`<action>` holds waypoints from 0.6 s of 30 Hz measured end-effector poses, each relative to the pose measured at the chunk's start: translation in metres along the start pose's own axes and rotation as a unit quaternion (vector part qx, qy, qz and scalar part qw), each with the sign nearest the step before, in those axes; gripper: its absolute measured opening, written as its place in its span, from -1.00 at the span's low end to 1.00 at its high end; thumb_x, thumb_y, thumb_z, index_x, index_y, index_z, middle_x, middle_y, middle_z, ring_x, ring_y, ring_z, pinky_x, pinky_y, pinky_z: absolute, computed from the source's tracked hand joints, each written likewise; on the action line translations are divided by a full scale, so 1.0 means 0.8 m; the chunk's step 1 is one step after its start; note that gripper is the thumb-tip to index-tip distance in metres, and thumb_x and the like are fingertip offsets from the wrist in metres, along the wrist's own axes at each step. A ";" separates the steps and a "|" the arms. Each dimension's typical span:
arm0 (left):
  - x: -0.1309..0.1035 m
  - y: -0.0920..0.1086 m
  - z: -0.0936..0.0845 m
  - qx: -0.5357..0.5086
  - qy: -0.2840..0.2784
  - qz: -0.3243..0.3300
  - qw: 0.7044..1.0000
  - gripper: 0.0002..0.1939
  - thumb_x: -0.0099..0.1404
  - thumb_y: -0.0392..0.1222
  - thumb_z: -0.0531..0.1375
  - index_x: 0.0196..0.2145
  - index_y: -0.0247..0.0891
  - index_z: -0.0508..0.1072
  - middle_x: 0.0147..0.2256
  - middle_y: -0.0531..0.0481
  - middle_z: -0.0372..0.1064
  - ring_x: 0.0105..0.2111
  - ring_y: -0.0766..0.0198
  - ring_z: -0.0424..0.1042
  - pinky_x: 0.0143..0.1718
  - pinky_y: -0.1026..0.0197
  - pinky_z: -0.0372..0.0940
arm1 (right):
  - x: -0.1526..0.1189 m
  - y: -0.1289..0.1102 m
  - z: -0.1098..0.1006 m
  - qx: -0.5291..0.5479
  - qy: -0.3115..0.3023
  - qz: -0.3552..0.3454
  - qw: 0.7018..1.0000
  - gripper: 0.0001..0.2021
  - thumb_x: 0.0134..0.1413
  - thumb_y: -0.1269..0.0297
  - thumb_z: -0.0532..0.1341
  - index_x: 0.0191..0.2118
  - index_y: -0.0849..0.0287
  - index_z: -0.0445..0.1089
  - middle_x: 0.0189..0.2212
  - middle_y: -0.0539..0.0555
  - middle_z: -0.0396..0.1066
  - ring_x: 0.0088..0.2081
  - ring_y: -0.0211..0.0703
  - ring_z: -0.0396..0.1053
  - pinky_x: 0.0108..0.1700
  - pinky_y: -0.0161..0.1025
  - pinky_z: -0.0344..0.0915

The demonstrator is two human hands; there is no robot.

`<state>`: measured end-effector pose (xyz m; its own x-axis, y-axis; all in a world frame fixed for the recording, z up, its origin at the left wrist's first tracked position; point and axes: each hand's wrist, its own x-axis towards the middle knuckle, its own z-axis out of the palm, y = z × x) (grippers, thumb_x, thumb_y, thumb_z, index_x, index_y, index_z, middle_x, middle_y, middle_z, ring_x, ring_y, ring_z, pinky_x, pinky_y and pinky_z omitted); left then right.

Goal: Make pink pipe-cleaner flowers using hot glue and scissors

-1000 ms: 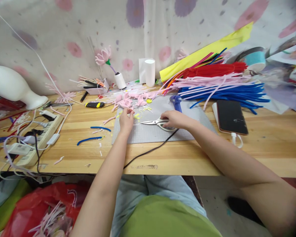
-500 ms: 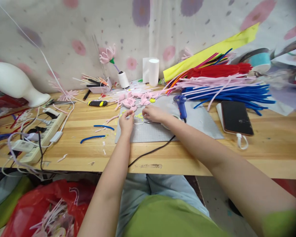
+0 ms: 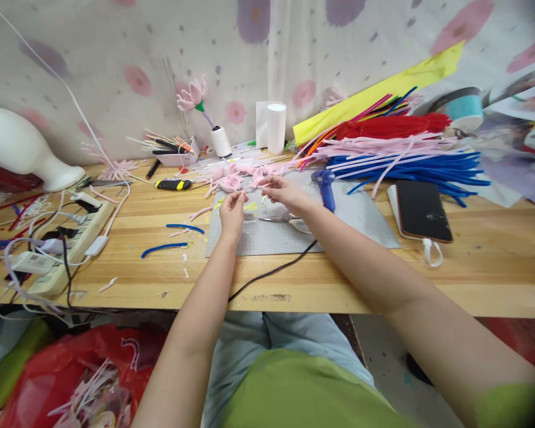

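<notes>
My left hand [image 3: 232, 214] is closed in a pinch above the left part of the grey cutting mat [image 3: 356, 229]. Whatever its fingertips hold is too small to make out. To its right, my right hand [image 3: 286, 194] has its thumb and fingers drawn together beside the pink pipe-cleaner petals [image 3: 230, 182]; what lies between them, if anything, cannot be told. Yellow pipe-cleaner bits [image 3: 251, 206] lie on the mat between the hands. Scissors [image 3: 274, 219] rest below my right hand, their handles partly hidden by the forearm. A blue glue gun [image 3: 325, 189] stands behind that forearm.
Bundles of blue pipe cleaners [image 3: 405, 166] and red ones [image 3: 396, 125] lie at the back right, near a phone [image 3: 423, 211]. A power strip [image 3: 71, 244] with tangled cables is at left. A utility knife [image 3: 173, 185] and blue pieces [image 3: 185, 227] lie left of the mat.
My right hand has lifted slightly and moved up over the mat, uncovering more of the scissors. The yellow piece near the pink petals no longer shows. My left hand's fingers have drawn into a pinch.
</notes>
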<state>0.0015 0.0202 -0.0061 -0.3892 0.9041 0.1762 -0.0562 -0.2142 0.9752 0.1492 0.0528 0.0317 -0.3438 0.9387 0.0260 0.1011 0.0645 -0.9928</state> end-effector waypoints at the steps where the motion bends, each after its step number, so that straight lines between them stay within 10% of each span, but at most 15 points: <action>1: -0.001 0.004 0.004 -0.023 -0.012 -0.021 0.999 -0.84 0.09 -0.14 0.22 -0.40 -0.27 0.39 -0.45 0.04 0.40 -0.34 0.33 0.43 -0.11 0.19 0.26 | -0.002 0.000 0.000 0.005 -0.005 0.002 1.000 -0.87 -0.08 0.34 0.18 -0.32 0.18 0.32 -0.48 -0.05 0.34 -0.49 -0.37 0.19 -0.44 -0.39 0.13; 8: -0.005 0.022 0.021 -0.097 -0.077 -0.166 0.978 -0.80 0.03 -0.17 0.28 -0.41 -0.29 0.37 -0.44 0.03 0.42 -0.31 0.31 0.48 -0.10 0.15 0.27 | -0.007 0.008 -0.008 0.014 0.053 -0.001 0.998 -0.84 -0.20 0.26 0.25 -0.46 0.19 0.29 -0.53 -0.06 0.30 -0.48 -0.37 0.19 -0.44 -0.39 0.14; 18: -0.031 -0.011 0.034 -0.090 -0.115 -0.171 0.975 -0.85 0.12 -0.16 0.23 -0.44 -0.29 0.38 -0.45 0.00 0.45 -0.37 0.31 0.48 -0.14 0.16 0.30 | -0.012 0.025 -0.008 0.005 0.022 0.006 1.000 -0.79 -0.33 0.20 0.31 -0.55 0.21 0.34 -0.59 -0.07 0.30 -0.49 -0.35 0.20 -0.34 -0.32 0.17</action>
<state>0.0363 0.0101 -0.0158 -0.1053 0.9885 -0.1090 -0.3142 0.0709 0.9467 0.1606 0.0473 0.0125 -0.3008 0.9535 0.0180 0.0955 0.0489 -0.9942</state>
